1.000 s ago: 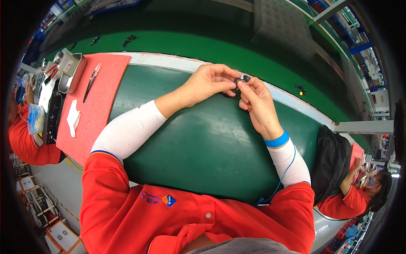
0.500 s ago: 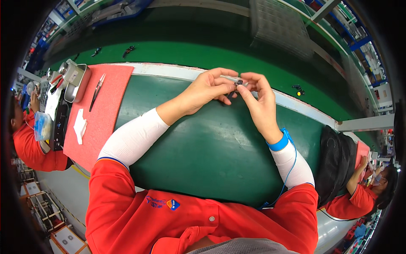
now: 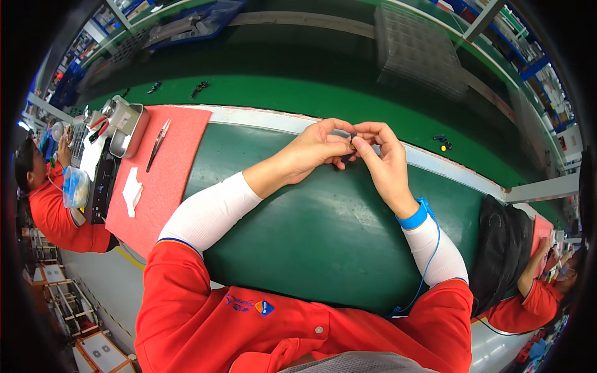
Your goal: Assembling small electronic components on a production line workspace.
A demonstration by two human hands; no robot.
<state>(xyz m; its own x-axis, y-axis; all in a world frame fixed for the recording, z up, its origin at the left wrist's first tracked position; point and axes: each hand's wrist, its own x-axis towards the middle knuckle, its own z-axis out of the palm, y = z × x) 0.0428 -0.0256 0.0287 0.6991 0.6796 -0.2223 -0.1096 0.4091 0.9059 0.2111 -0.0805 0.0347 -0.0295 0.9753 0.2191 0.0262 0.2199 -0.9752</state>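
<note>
My left hand (image 3: 314, 148) and my right hand (image 3: 387, 166) meet over the far edge of the dark green bench. Between their fingertips is a small dark part (image 3: 353, 138), mostly covered by the fingers, so its exact kind cannot be made out. Both thumbs and forefingers press on it from either side. A dark end of it seems to show below the left fingers. My right wrist wears a blue strap (image 3: 415, 216) with a coiled blue cord running down to the bench.
At left, a pink mat (image 3: 181, 133) bears tweezers (image 3: 158, 147), a white scrap (image 3: 132, 191) and a metal tray (image 3: 132, 138). Beyond the bench's pale rim, small dark parts (image 3: 443, 143) lie on a green belt (image 3: 280, 96). A black bag (image 3: 500, 248) sits right; co-workers are at both sides.
My fingertips have drawn closer together around the dark part. A whitish piece that showed between them earlier is now out of sight. The whole view has shifted slightly.
</note>
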